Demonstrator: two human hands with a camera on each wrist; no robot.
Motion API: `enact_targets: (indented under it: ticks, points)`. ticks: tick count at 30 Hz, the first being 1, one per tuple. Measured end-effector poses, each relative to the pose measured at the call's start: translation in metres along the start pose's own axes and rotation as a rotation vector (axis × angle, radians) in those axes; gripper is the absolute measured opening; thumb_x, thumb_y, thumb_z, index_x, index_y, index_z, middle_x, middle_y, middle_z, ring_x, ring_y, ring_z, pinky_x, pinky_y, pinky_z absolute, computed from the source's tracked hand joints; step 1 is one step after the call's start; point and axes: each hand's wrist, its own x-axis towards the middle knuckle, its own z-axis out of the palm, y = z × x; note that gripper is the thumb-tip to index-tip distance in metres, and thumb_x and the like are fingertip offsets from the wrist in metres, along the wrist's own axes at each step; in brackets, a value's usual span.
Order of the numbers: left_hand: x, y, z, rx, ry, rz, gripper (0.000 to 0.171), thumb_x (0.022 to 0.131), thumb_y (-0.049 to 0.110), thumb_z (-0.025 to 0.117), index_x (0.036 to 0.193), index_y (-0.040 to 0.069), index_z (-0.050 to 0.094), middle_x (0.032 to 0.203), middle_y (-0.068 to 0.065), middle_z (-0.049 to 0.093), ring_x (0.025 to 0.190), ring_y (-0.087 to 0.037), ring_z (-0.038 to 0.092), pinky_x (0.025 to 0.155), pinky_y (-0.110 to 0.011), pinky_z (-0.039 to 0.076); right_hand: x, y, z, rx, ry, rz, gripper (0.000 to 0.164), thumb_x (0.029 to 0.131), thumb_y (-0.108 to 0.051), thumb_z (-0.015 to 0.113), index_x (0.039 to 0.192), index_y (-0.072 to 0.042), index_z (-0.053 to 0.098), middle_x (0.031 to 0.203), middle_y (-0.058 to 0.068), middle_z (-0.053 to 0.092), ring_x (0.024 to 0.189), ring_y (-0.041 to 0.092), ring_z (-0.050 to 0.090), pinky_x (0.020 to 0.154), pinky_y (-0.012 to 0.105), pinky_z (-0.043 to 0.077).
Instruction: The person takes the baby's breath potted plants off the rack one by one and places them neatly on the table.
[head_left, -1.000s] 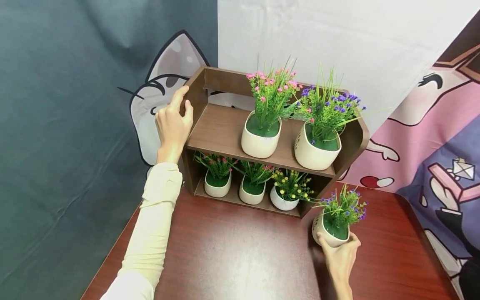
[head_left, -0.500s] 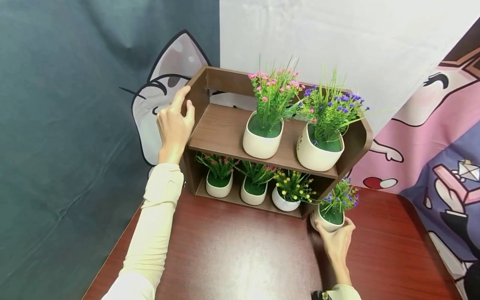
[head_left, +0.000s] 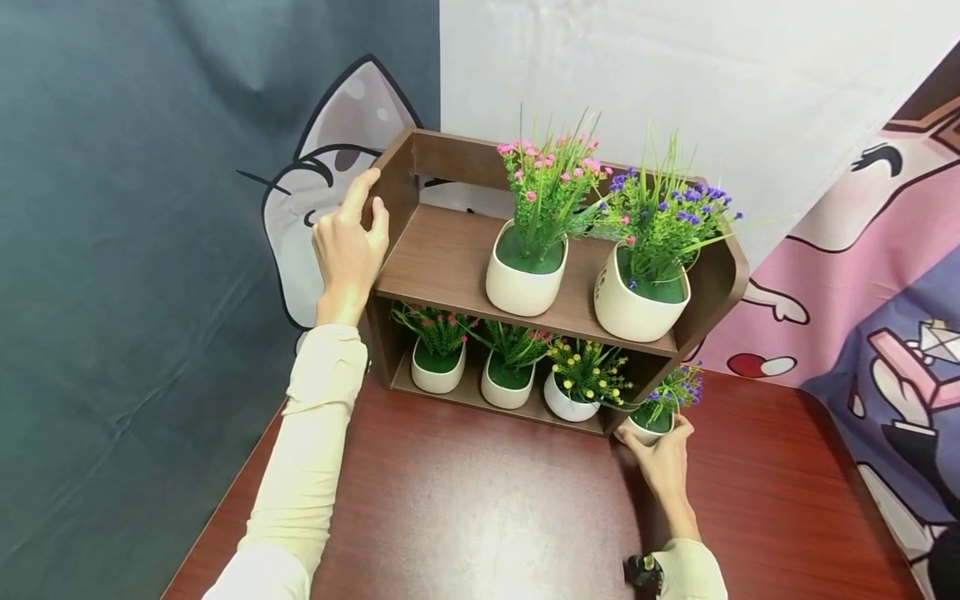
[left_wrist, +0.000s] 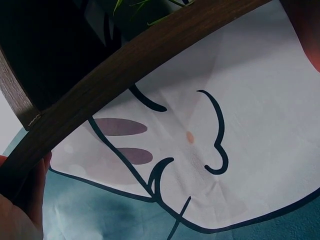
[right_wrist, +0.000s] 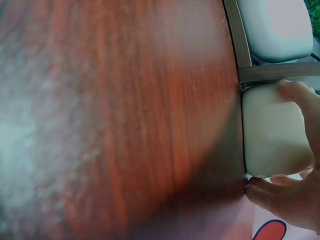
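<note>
My right hand (head_left: 663, 462) holds a small cream pot (right_wrist: 275, 132) of artificial purple flowers (head_left: 675, 390), thumb on one side and fingers on the other. The pot stands right beside the right end of a brown two-tier shelf (head_left: 450, 242). On the left, my left hand (head_left: 351, 242) grips the upper edge of the shelf's side panel (left_wrist: 100, 90), with thumb and fingers on either side of it. The upper tier bears a pink-flowered pot (head_left: 527, 279) and a purple-flowered pot (head_left: 641, 300).
On the lower tier stand two reddish-flowered pots, one at the left (head_left: 437, 371) and a middle one (head_left: 506, 383), plus a white pot with yellow flowers (head_left: 572, 400). All rests on a reddish wooden table (head_left: 480, 500). Printed cloth (head_left: 150, 250) hangs behind.
My right hand has moved the purple-flowered pot away from me and slightly left, up against the shelf's right end. The left hand has stayed on the side panel.
</note>
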Motion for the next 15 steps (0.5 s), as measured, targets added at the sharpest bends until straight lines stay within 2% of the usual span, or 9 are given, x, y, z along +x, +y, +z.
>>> enact_targets:
  ticks: [6,11,15]
  points:
    - [0.000,-0.003,0.001,0.000,-0.008,0.001,0.031,0.089,0.013,0.056,0.118,0.016,0.066,0.057,-0.012,0.057,0.043,-0.008,0.021,0.047,-0.038,0.025,0.005,0.001,0.002,0.012,-0.039,-0.015,0.087,0.070,-0.017,0.079,0.131,0.006,0.021,0.113,0.032,0.046,0.092,0.044,0.051,0.078,0.051,0.037]
    - [0.000,-0.004,0.001,0.001,-0.018,-0.001,0.031,0.090,0.013,0.055,0.119,0.015,0.065,0.058,-0.012,0.057,0.042,-0.012,0.024,0.047,-0.038,0.025,0.007,0.004,-0.002,-0.026,-0.091,-0.029,0.090,0.073,-0.021,0.078,0.135,0.006,0.018,0.109,0.035,0.050,0.088,0.044,0.053,0.075,0.050,0.038]
    - [0.000,-0.004,0.001,0.004,-0.013,-0.004,0.031,0.089,0.012,0.055,0.118,0.016,0.065,0.056,-0.012,0.056,0.043,-0.014,0.024,0.047,-0.039,0.026,0.013,0.004,-0.005,-0.061,-0.153,-0.065,0.089,0.076,-0.023,0.074,0.136,0.010,0.017,0.115,0.037,0.046,0.090,0.044,0.052,0.077,0.052,0.038]
